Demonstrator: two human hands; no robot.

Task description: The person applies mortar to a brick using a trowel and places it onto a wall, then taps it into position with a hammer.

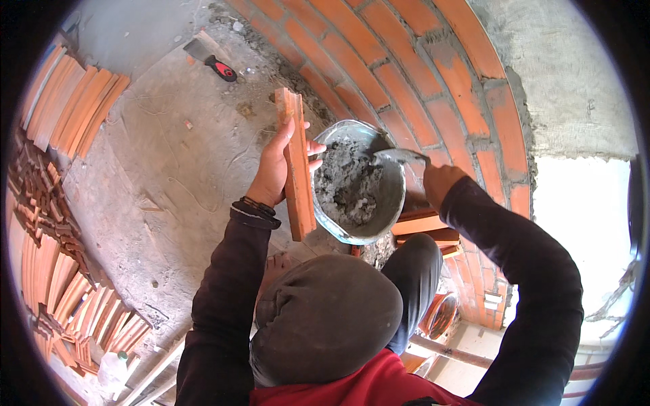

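Note:
My left hand (273, 164) grips a long, thin orange brick (298, 183), held up on edge beside the bucket. Its fingers reach round the brick toward the bucket's rim. A round bucket (397, 203) holds grey wet mortar (349, 179), heaped and rough on top. My right hand (441, 181) is closed round a trowel, its handle hidden in the fist. The trowel's metal blade (401, 155) reaches over the bucket's right side, with its tip at the mortar.
A curved brick wall (399, 74) with grey joints rises right of the bucket. A red-and-black-handled putty knife (220, 68) lies on the dusty concrete floor (183, 149). Stacked bricks (71, 101) and broken pieces (44, 196) line the left. More bricks (420, 223) sit near my knee.

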